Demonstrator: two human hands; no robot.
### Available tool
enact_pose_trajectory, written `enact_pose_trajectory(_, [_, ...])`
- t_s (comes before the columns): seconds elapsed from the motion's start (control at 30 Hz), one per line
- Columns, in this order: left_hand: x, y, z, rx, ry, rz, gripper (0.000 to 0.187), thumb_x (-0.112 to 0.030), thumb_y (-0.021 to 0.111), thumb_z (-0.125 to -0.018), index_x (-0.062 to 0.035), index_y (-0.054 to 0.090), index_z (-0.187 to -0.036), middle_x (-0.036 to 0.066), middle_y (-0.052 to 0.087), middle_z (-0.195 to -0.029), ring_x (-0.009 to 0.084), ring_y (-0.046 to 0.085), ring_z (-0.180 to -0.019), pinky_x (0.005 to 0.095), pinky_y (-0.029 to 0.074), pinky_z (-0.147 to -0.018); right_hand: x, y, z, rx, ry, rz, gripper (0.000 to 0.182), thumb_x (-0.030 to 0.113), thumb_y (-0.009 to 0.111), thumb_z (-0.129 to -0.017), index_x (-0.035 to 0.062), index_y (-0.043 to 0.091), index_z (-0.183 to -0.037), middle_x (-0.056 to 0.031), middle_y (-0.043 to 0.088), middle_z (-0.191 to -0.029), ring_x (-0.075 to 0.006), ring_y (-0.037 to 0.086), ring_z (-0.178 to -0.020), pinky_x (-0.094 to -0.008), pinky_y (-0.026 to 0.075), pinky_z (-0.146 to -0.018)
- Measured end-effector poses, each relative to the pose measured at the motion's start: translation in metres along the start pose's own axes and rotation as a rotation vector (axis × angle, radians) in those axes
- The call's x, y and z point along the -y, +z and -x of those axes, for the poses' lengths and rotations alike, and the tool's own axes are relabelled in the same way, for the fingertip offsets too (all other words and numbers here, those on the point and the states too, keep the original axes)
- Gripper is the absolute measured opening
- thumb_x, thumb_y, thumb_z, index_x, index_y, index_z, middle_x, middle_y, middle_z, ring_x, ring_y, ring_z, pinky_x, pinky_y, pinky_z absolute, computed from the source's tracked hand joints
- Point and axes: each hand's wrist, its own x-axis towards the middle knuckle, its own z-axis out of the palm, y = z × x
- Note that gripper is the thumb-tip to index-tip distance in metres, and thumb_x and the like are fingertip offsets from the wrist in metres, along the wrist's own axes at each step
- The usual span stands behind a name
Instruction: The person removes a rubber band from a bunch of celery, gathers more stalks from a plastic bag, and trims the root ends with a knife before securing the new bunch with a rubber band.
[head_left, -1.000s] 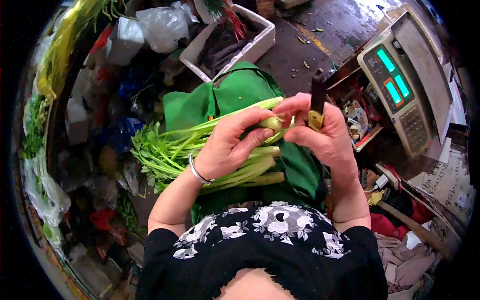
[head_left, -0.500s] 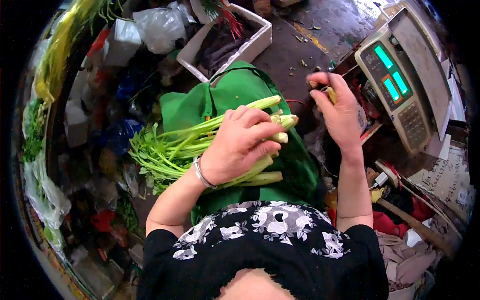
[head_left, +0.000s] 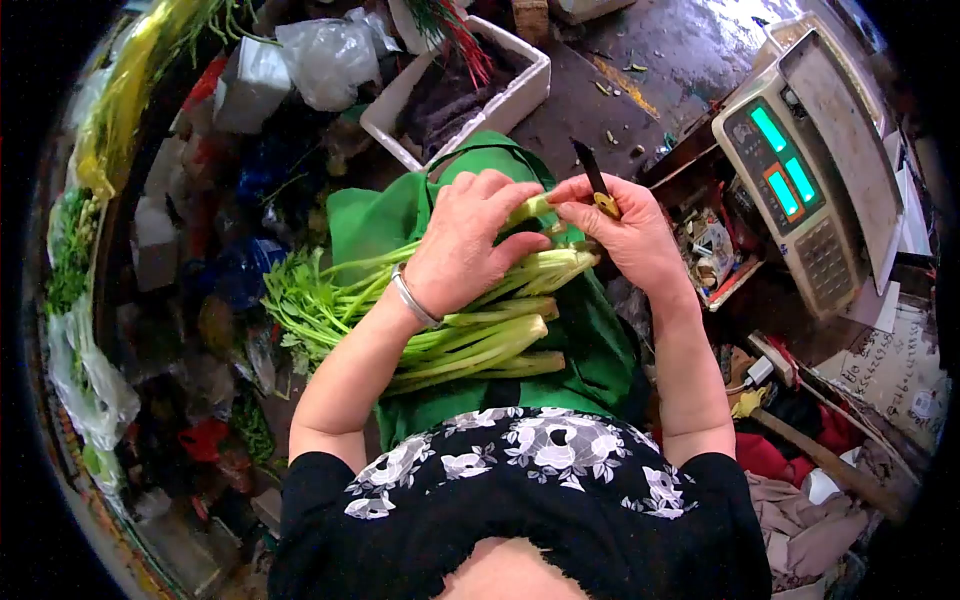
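Several celery stalks lie across my lap on a green apron, leaves to the left and pale cut ends to the right. My left hand is closed over the upper stalks, its thumb and fingers around one of them. In my right hand is a small knife with a yellow part at the grip, its dark blade pointing up and away. The thumb and forefinger of that hand pinch the pale end of the held stalk, close to the left fingertips.
A digital scale with lit green displays stands at the right. Ahead is a white foam box with dark cloth inside. Plastic bags and clutter fill the left. A small open box of odds and ends sits below the scale.
My right hand has come left and down with the knife to the celery ends. My left hand has shifted slightly up, uncovering more of the lower stalks.
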Motion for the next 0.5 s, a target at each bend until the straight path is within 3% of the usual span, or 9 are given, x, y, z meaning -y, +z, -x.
enact_pose_trajectory(0.1, [-0.001,0.003,0.0,0.086,-0.171,0.163,0.05,-0.018,0.079,-0.08,-0.0083,0.062,-0.126,0.014,0.06,-0.104,0.0315,0.059,-0.099,0.041,0.048,-0.086,0.005,0.005,-0.002,0.015,-0.086,0.068,0.012,0.01,0.065,-0.097,0.0012,0.069,-0.104,-0.0003,0.068,-0.093,-0.0067,0.06,-0.087,-0.024,0.05,-0.08])
enact_pose_trajectory(0.23, [0.013,0.012,-0.005,0.04,-0.147,0.169,0.042,-0.02,0.079,-0.08,-0.0068,0.064,-0.117,0.014,0.061,-0.099,0.0327,0.059,-0.099,0.0415,0.048,-0.085,0.002,0.0,0.002,-0.128,0.018,-0.011,0.018,0.001,0.051,-0.097,0.0012,0.068,-0.103,-0.002,0.068,-0.092,-0.009,0.061,-0.087,-0.024,0.05,-0.081])
enact_pose_trajectory(0.3, [0.018,0.013,-0.011,0.183,-0.139,0.059,0.033,-0.02,0.078,-0.08,-0.0047,0.065,-0.107,0.013,0.061,-0.095,0.0338,0.059,-0.098,0.0416,0.048,-0.084,-0.004,-0.003,0.003,-0.161,0.002,0.097,0.018,-0.001,0.048,-0.094,0.0007,0.066,-0.099,-0.0018,0.067,-0.091,-0.0088,0.06,-0.084,-0.024,0.049,-0.079])
enact_pose_trajectory(0.37, [0.015,0.015,-0.013,0.178,-0.162,0.061,0.028,-0.019,0.077,-0.081,-0.003,0.065,-0.101,0.013,0.06,-0.095,0.035,0.059,-0.097,0.0423,0.048,-0.085,-0.004,0.0,0.008,-0.148,-0.003,0.149,0.014,-0.001,0.049,-0.092,-0.0002,0.063,-0.094,-0.0019,0.064,-0.086,-0.0093,0.058,-0.08,-0.0258,0.048,-0.074])
enact_pose_trajectory(0.43, [0.011,0.017,-0.012,0.028,-0.148,0.107,0.026,-0.015,0.075,-0.081,-0.003,0.065,-0.102,0.014,0.06,-0.094,0.0353,0.059,-0.093,0.0409,0.049,-0.083,0.001,0.001,0.011,-0.151,-0.072,0.258,0.012,-0.002,0.05,-0.09,-0.0014,0.062,-0.094,-0.0055,0.064,-0.084,-0.012,0.059,-0.077,-0.027,0.048,-0.072])
enact_pose_trajectory(0.47, [0.009,0.014,-0.009,0.012,-0.173,0.157,0.021,-0.012,0.071,-0.088,-0.0015,0.066,-0.105,0.009,0.062,-0.092,0.025,0.062,-0.084,0.0347,0.051,-0.076,0.004,0.002,0.013,-0.154,-0.073,0.258,0.012,-0.002,0.05,-0.09,-0.0014,0.062,-0.094,-0.0055,0.064,-0.084,-0.012,0.059,-0.077,-0.027,0.048,-0.072])
enact_pose_trajectory(0.5, [0.005,0.009,-0.008,0.012,-0.173,0.155,0.021,-0.012,0.071,-0.088,-0.0015,0.066,-0.105,0.009,0.062,-0.092,0.025,0.062,-0.084,0.0347,0.051,-0.076,0.008,0.004,0.013,-0.147,-0.126,0.339,0.011,-0.003,0.051,-0.089,-0.0017,0.061,-0.093,-0.0083,0.063,-0.084,-0.0151,0.06,-0.076,-0.0282,0.049,-0.071])
